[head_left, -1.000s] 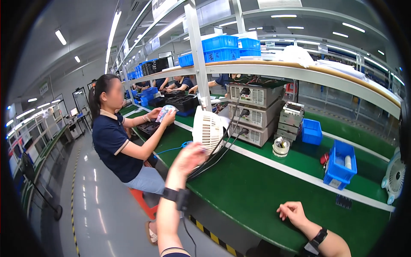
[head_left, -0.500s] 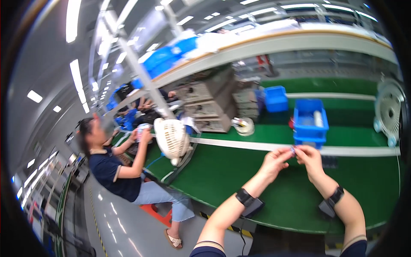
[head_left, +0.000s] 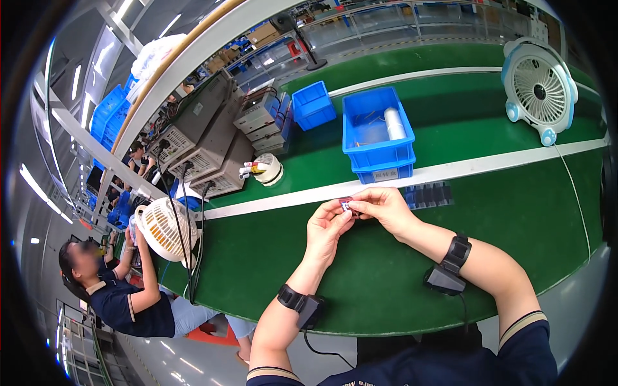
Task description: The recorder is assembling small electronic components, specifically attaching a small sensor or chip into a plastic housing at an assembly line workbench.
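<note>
Small dark-red and white piece (head_left: 346, 205): between the fingertips of both hands, above the green tabletop (head_left: 290, 264); too small and covered to tell its kind.
Left hand (head_left: 326, 230): thumb and forefinger pinched together on the piece, which sits at their tips, at about 1 o'clock from the palm.
Right hand (head_left: 385, 209): thumb and forefinger clamped on the same piece, which lies at about 9 o'clock from the palm.
Wrists: 1 black strap with a black module on each.
Upper blue bin (head_left: 376, 153): between 12 and 1 o'clock from the hands, set on a lower blue bin (head_left: 386, 174); inside are 1 white cylinder (head_left: 394, 124) and a few thin, indistinct items.
Small blue bin (head_left: 313, 106): 11 o'clock, farther off.
Round cream tub (head_left: 275, 170): 10 o'clock, with white, yellow and red items leaning out over its edge.
Black slotted strip (head_left: 428, 195): 3 o'clock, flat, near the right wrist.
White-and-blue fan (head_left: 539, 90): 2 o'clock, upright.
Cream slatted fan (head_left: 166, 228): 9 o'clock, well apart.
Grey bench units (head_left: 212, 161): 10 o'clock, 3 stacked, black cables plugged in.
Co-worker (head_left: 122, 307): 8 o'clock, seated, arms raised beside the cream fan.
</note>
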Available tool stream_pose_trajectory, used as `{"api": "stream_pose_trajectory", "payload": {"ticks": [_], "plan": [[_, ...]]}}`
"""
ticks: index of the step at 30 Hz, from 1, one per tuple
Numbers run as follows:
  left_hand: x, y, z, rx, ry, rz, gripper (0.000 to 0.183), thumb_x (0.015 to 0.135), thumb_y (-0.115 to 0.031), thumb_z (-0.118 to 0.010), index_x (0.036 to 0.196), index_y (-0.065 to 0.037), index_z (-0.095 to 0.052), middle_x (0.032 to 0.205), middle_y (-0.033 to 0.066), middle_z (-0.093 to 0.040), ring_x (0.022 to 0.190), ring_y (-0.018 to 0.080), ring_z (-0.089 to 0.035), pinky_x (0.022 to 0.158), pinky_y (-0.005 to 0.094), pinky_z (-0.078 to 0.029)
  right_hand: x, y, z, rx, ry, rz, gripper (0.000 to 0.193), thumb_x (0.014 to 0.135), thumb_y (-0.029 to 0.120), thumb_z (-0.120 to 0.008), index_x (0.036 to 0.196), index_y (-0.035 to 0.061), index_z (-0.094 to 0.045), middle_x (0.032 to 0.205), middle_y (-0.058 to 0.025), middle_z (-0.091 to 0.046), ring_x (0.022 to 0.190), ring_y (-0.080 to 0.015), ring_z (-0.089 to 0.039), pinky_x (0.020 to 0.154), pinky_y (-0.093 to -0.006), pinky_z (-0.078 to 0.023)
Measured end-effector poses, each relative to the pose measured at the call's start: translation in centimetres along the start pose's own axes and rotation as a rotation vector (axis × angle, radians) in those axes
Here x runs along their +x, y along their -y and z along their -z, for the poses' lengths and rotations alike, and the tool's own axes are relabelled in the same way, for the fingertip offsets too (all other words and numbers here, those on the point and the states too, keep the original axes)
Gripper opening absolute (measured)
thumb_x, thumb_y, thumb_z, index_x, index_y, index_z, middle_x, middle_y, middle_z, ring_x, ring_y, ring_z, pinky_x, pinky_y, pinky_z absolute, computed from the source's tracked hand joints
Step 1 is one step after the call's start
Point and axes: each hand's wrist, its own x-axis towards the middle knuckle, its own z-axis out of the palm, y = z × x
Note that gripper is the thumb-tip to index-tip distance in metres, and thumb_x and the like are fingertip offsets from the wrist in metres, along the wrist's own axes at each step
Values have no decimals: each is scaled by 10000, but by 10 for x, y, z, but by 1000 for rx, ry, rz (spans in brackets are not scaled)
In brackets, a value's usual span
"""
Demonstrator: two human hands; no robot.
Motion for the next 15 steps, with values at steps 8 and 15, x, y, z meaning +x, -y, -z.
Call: {"api": "stream_pose_trajectory", "payload": {"ticks": [8,15], "plan": [[0,-1,5,74,2,11,223,826,-66,-609,1036,-80,-536,948,26,-591,860,114,-592,759,266,-526,1,-1,3,66,7,-121,209,852,196,-594,1017,69,-616,954,-13,-620,826,-83,-573,701,-215,-464],[-1,2,14,-297,211,210,94,871,-157,-567,942,-123,-515,885,-3,-587,817,100,-593,691,237,-522,4,2,4,130,288,-118,304,838,137,-604,1126,61,-544,1001,-24,-587,894,-93,-553,793,-232,-442]]}}
